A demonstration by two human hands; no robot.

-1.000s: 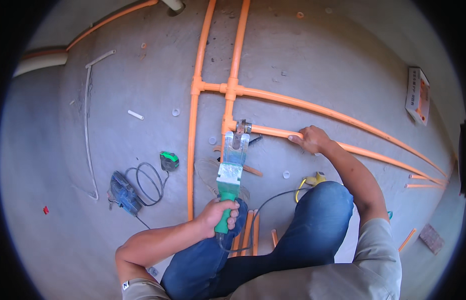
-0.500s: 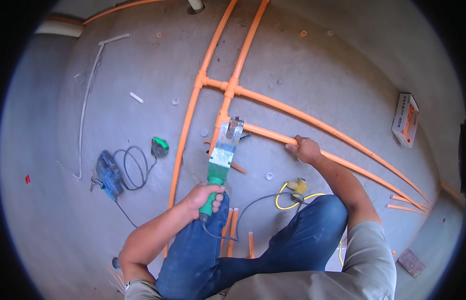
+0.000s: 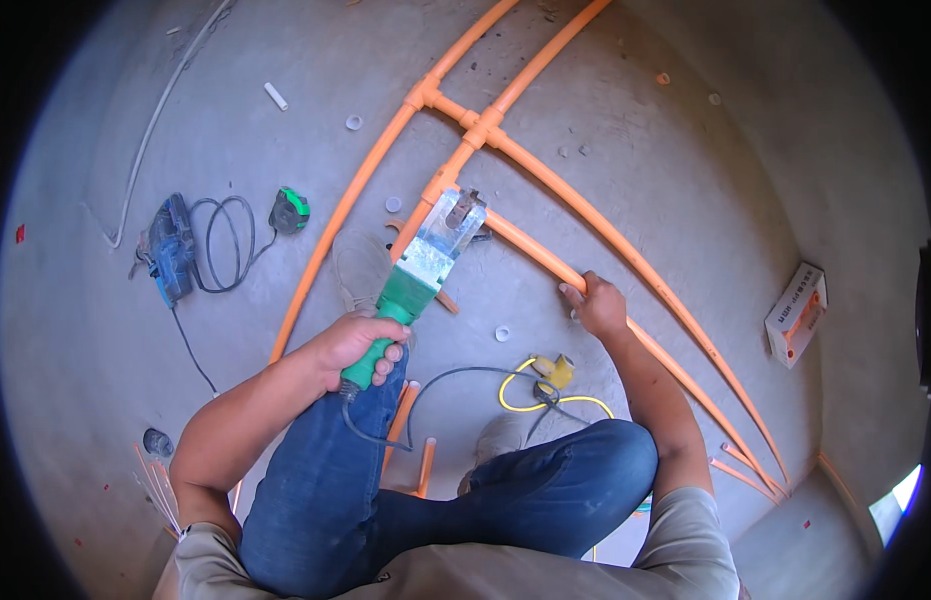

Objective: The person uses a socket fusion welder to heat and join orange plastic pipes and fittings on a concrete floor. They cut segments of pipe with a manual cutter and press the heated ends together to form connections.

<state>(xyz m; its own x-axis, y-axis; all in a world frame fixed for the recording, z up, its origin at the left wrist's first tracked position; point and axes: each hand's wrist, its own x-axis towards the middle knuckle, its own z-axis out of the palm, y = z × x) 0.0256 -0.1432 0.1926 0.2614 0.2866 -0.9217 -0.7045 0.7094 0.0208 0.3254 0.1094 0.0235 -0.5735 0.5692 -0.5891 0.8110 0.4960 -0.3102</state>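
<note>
My left hand (image 3: 364, 345) is wrapped round the green handle of a pipe fusion welder (image 3: 426, 258). The welder's metal heating plate sits between an orange tee fitting (image 3: 442, 184) and the near end of an orange plastic pipe (image 3: 534, 250). Whether the pipe end and fitting are seated on the heating sockets is hard to make out. Farther along that pipe, my right hand (image 3: 600, 306) is closed round it. Two long orange pipes (image 3: 362, 180) with joined fittings run past the tee on the concrete floor.
At left lie a blue corded power tool (image 3: 172, 245) and a black-and-green device (image 3: 289, 211). A yellow plug (image 3: 555, 371) with yellow cable lies near my knee. An open box (image 3: 797, 314) of orange fittings stands at right. Short pipes (image 3: 426, 468) lie between my legs.
The whole view has turned and shifted, so the pipes slant more. Both hands keep their grips, and the welder stays between the tee and the pipe end.
</note>
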